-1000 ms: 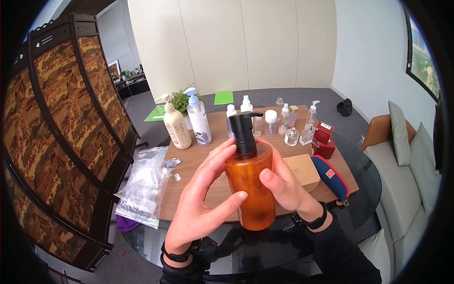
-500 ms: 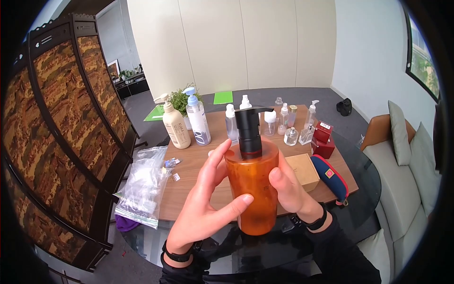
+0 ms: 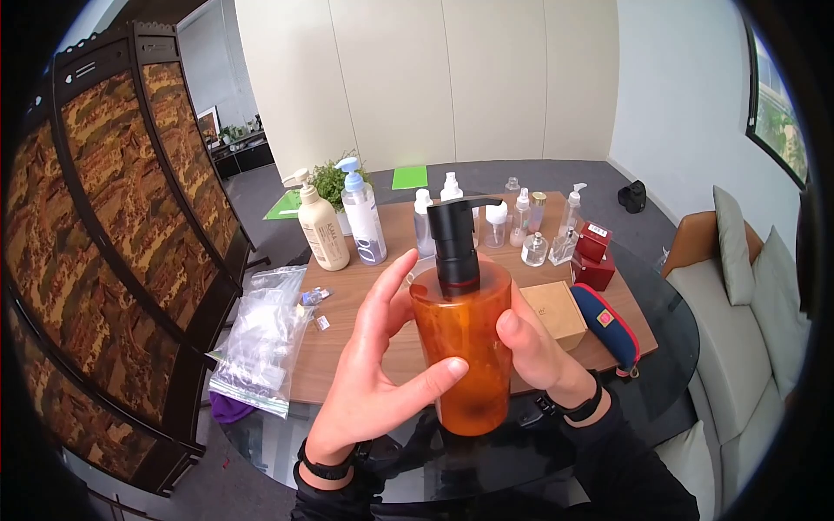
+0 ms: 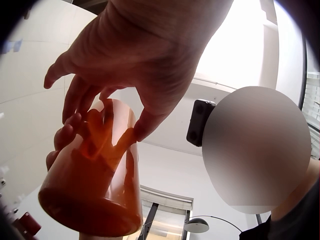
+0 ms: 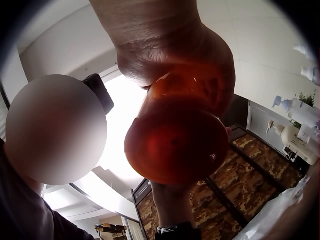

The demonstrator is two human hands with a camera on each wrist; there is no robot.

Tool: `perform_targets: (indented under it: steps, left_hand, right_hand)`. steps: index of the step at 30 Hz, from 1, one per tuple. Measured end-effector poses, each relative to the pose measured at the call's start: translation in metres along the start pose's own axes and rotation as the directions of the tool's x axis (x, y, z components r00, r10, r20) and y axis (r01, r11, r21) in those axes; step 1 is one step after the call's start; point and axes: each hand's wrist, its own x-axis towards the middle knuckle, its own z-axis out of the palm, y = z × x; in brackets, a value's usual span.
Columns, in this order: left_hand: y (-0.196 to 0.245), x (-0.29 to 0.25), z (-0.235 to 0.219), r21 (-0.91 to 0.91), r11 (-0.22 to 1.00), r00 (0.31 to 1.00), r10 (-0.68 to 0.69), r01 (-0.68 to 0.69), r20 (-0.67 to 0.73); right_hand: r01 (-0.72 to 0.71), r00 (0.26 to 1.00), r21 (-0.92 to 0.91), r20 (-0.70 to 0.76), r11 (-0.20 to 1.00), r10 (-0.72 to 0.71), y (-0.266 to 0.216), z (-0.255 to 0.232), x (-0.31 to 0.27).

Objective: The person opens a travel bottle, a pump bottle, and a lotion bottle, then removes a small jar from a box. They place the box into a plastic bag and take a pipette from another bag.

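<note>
An amber pump bottle [image 3: 465, 347] with a black pump head [image 3: 453, 234] is held upright between both hands, over the table's near edge. My left hand [image 3: 369, 373] is on its left side, thumb on the front of the bottle and index finger raised beside the shoulder. On the other side my right hand [image 3: 539, 343] grips the bottle, its thumb on the right edge and its fingers behind. Through the clear amber wall, fingers show in the left wrist view, where the bottle [image 4: 95, 185] appears from below. The bottle's round base [image 5: 175, 147] faces the right wrist camera.
A beige pump bottle [image 3: 323, 230] and a blue-topped one [image 3: 363, 221] stand at the back left. Several small clear bottles line the back right, near red boxes [image 3: 594, 260]. A cardboard box [image 3: 556, 314], navy case [image 3: 608, 326] and plastic bag [image 3: 259, 339] lie around the hands.
The bottle has shifted slightly down and towards the camera. My left index finger has moved away from the pump collar, out to the left; my right hand keeps its hold.
</note>
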Motion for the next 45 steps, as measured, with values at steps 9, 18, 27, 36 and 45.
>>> perform_targets:
  steps: [9, 18, 27, 36, 45]
  left_hand:
    - [-0.001, -0.001, 0.0, 0.012, 1.0, 1.0, 0.018, -0.018, -0.011]
    - [-0.003, -0.001, 0.0, 0.04, 0.999, 0.999, 0.035, -0.035, -0.005]
    - [-0.007, -0.001, 0.01, -0.013, 0.999, 0.998, 0.033, -0.033, 0.062]
    - [-0.01, 0.002, 0.018, -0.043, 0.996, 0.994, -0.076, 0.079, 0.076]
    - [-0.001, 0.002, 0.012, -0.093, 0.988, 0.99, -0.118, 0.126, 0.078]
  right_hand:
    - [0.007, 1.0, 0.011, 0.008, 1.0, -0.007, -0.002, 0.002, 0.0]
    - [0.03, 1.0, -0.099, 0.002, 0.995, -0.03, -0.003, 0.001, -0.002]
    - [-0.05, 0.99, 0.009, -0.134, 0.999, 0.051, -0.015, 0.003, -0.006]
    - [0.051, 0.984, -0.022, -0.167, 0.998, -0.054, -0.011, 0.002, -0.001]
    - [0.068, 0.983, -0.068, -0.166, 0.995, -0.078, -0.017, 0.002, -0.001]
